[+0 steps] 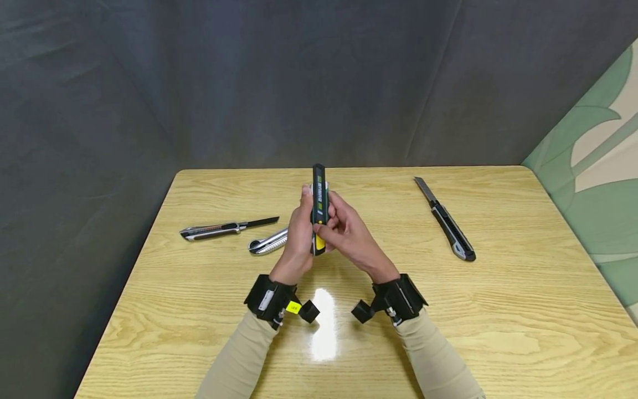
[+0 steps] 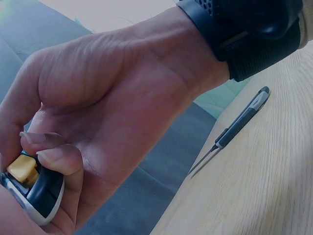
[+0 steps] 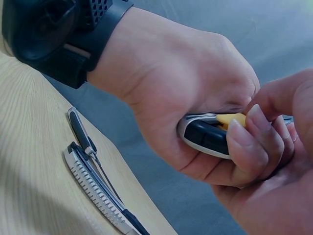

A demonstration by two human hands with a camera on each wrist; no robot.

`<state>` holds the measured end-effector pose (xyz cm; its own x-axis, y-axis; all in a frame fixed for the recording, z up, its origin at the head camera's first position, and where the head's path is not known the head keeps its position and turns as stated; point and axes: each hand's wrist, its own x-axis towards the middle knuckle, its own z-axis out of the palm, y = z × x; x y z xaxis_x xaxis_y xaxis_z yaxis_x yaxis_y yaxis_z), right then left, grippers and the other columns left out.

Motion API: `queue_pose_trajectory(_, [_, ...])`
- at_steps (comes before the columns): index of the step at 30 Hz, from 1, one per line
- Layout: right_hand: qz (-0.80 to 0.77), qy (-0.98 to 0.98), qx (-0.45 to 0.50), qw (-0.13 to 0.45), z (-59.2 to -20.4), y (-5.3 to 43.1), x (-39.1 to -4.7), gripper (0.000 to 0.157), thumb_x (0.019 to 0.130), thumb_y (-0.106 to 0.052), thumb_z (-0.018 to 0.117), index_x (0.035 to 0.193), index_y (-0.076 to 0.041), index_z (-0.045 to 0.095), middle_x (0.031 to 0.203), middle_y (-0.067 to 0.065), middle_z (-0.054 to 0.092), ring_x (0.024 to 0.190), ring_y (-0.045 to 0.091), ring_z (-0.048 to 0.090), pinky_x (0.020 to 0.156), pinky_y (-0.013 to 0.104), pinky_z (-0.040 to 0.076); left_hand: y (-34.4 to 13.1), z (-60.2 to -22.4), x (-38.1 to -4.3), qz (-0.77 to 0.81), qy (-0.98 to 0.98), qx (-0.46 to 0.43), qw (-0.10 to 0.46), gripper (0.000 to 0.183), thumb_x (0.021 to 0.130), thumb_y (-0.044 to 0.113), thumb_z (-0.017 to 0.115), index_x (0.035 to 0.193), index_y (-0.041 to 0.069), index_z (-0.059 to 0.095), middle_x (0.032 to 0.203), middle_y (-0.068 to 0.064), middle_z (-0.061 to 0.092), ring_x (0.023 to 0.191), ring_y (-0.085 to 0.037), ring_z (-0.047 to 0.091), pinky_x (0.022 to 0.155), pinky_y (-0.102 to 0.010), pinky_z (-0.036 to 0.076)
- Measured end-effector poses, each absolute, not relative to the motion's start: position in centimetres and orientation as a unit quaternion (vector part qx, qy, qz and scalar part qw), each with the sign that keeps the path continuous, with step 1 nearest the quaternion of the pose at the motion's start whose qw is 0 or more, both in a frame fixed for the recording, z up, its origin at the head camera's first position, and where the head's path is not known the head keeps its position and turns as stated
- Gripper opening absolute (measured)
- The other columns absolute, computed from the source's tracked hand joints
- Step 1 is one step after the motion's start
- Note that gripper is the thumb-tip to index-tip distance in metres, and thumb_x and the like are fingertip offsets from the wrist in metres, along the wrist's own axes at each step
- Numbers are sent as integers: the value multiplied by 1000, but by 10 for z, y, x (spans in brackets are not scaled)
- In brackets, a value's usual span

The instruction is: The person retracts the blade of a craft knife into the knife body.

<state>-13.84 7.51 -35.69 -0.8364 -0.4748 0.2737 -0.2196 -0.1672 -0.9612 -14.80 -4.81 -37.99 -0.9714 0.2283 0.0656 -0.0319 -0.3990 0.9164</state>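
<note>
A dark utility knife (image 1: 319, 191) with green marks and a yellow slider stands nearly upright above the table, between both hands. My left hand (image 1: 299, 227) grips its body, with the fingers wrapped round it in the right wrist view. From the other side, my right hand (image 1: 355, 238) pinches the knife low down, thumb against the yellow part. That yellow slider (image 2: 22, 167) shows at the knife's end in the left wrist view, and I see no blade on it. A silver utility knife (image 1: 269, 242) lies behind the left hand, partly hidden by it.
On the wooden table (image 1: 498, 332), a grey-and-black utility knife (image 1: 211, 230) with a dark blade out lies at left. Another black-and-grey utility knife (image 1: 452, 231), blade extended, lies at right. A dark cloth (image 1: 319, 83) hangs behind the table; a leaf-patterned cloth (image 1: 613, 210) is at right.
</note>
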Motion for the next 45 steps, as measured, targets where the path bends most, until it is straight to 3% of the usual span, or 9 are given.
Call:
queue_pose_trajectory(6, [-700,656,-267,97,-359,82,-146,45,88,1,55,131,-7,43,85,18,51,58,28,48,42,28,47,-47,-380,-148,843,520,91,104,62,96,58,25,97,2,50,73,-8,49,51,-19,46,39,-26,44])
queue_pose_trajectory(10, [-692,675,-244,80,-365,96,-154,28,93,-13,55,121,-8,54,93,16,55,71,29,51,60,32,49,-44,-382,-148,836,520,109,136,62,96,58,24,105,2,49,74,-7,49,48,-20,47,41,-26,45])
queue_pose_trajectory(14, [-675,710,-199,23,-365,105,-158,23,96,-23,53,113,-10,61,100,11,60,86,25,53,81,35,45,-39,-386,-148,825,535,106,151,63,95,61,25,101,3,51,76,-8,49,51,-21,47,43,-27,44])
queue_pose_trajectory(21, [-663,733,-149,-33,-351,108,-151,20,92,-18,60,104,-4,66,98,11,64,85,24,55,77,36,46,-36,-391,-149,799,573,93,156,67,95,61,24,102,1,53,85,-12,53,63,-20,51,53,-26,47])
queue_pose_trajectory(27, [-659,738,-141,-26,-358,111,-156,20,91,-19,61,104,-5,67,99,10,67,86,24,60,79,34,49,-38,-395,-151,773,610,83,154,65,96,60,24,109,5,56,93,-12,57,69,-20,53,60,-29,49])
queue_pose_trajectory(33, [-639,760,-118,-16,-359,113,-158,19,92,-18,60,102,-3,67,96,14,66,83,23,61,76,40,51,-45,-397,-154,705,688,82,151,69,96,60,23,106,4,62,103,-18,61,83,-28,55,68,-31,45])
queue_pose_trajectory(37, [-635,768,-83,2,-379,118,-170,21,91,-26,61,101,-10,68,91,9,66,80,21,60,72,38,51,-49,-395,-156,628,762,79,132,67,97,58,22,98,7,65,96,-11,62,75,-27,55,68,-46,49])
queue_pose_trajectory(40, [-646,760,-60,23,-389,121,-175,23,91,-27,61,103,-9,67,92,9,66,81,22,60,75,45,52,-54,-395,-158,602,786,71,122,60,97,57,27,95,10,64,94,-9,60,75,-29,57,69,-57,49])
queue_pose_trajectory(45, [-640,765,-52,53,-395,123,-177,22,91,-24,60,104,-7,67,95,11,66,82,25,60,74,49,53,-66,-396,-164,605,787,67,101,52,98,52,32,102,9,62,94,-12,60,80,-37,57,68,-58,48])
